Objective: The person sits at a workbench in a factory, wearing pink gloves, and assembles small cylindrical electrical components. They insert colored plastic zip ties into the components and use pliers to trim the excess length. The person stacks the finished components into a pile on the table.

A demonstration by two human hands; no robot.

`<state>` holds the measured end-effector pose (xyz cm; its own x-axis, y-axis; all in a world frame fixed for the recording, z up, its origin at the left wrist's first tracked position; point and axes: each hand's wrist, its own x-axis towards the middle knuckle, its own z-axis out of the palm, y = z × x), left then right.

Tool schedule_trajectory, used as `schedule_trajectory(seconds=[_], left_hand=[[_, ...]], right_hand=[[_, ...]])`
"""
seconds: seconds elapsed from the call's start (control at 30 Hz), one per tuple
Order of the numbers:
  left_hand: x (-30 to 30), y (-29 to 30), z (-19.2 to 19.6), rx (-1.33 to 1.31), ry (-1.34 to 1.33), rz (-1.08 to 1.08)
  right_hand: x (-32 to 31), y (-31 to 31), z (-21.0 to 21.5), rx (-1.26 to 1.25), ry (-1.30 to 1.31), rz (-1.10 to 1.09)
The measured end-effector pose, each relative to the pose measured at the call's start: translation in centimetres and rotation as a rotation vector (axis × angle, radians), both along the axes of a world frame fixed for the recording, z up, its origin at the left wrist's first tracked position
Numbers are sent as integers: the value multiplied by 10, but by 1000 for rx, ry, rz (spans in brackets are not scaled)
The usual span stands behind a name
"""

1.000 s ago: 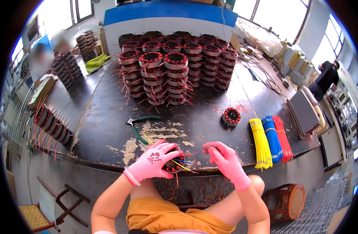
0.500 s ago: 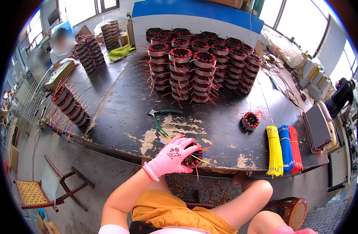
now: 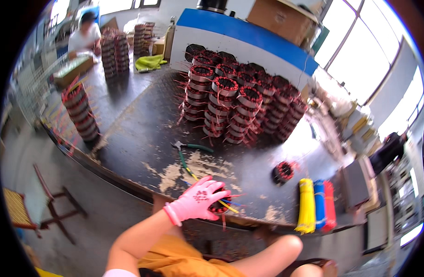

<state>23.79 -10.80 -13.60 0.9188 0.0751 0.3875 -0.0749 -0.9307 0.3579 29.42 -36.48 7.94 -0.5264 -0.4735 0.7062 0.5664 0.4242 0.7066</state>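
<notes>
The left hand [image 3: 195, 201], in a pink glove with a dark printed mark on its back, lies over a wound ring [image 3: 218, 208] at the near edge of the dark table [image 3: 124, 134]; its fingers are slightly parted and curved over the ring, which it holds from the left side, partly covering it. The right hand lies outside the view, and its state cannot be told. From the held ring a yellow lead [image 3: 231, 208] and a blue lead [image 3: 233, 202] extend to the right, and a reddish lead hangs toward the table's edge. Beyond the hand, pliers [image 3: 201, 148] with green handles lie spread apart, one handle pointing back toward the glove, beside a patch where the table's dark surface is worn pale. To the right, a lone ring [image 3: 283, 172] rests near three bundles of wire set side by side: a yellow bundle [image 3: 305, 205], a blue bundle [image 3: 319, 204] and a red bundle [image 3: 329, 205]. Behind the pliers stand close-packed stacks of similar rings [image 3: 223, 104] with red leads projecting. A separate stack [image 3: 80, 114] stands at the left, well apart from the hand; farther back are more stacks [image 3: 115, 53], a yellow-green cloth [image 3: 149, 63] and a person in white [image 3: 83, 41].
</notes>
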Motion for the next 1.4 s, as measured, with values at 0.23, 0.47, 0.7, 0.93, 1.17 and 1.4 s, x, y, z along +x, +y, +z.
schedule_trajectory(seconds=[0.23, 0.47, 0.7, 0.93, 1.17, 1.4], left_hand=[[-1, -2, -6, 14, 19, 25], [-7, -12, -7, 34, 86, 172], [-5, -22, -4, 58, 114, 184], [-4, -21, -1, -11, 83, 203], [-2, -7, 2, -42, 64, 246], [10, 38, 10, -24, 125, 103]], right_hand=[[55, 57, -77, -1122, -203, -451], [92, 274, -165, -1706, 219, -1024], [63, 347, -174, -2070, 11, -1481], [89, 296, -147, -1874, 425, -1028], [165, 106, -147, -2364, 1639, 685], [163, 18, -195, -2446, 1875, 776]])
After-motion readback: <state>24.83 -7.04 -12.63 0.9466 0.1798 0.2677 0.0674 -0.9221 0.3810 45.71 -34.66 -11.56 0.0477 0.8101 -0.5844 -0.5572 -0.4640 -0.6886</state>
